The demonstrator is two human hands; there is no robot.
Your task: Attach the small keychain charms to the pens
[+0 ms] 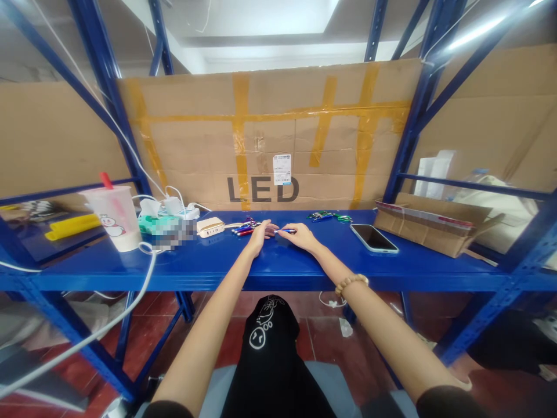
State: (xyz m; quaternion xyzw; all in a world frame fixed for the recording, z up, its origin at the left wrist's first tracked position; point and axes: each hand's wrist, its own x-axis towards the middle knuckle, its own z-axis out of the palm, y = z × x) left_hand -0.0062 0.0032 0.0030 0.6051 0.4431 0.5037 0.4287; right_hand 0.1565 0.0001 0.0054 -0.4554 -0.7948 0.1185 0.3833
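Over the middle of the blue shelf point(209, 264), my two hands meet at a slim blue pen point(286, 231). My right hand point(302, 237) pinches the pen near its right end. My left hand point(262, 233) is curled around the pale left end of the same pen; its fingertips are small and partly hidden. Just left of that hand lies a small pile of red, blue and dark pens point(243, 229). Farther back on the right is a loose cluster of green and blue pen-like pieces point(324, 217), too small to make out singly.
A phone point(374, 238) and an open cardboard box point(424, 226) occupy the right side. At left are a drink cup point(115, 220), a tissue pack point(150, 220), a cream-coloured charger point(210, 227) and white cables point(145, 284). A large cardboard panel point(187, 151) closes the back.
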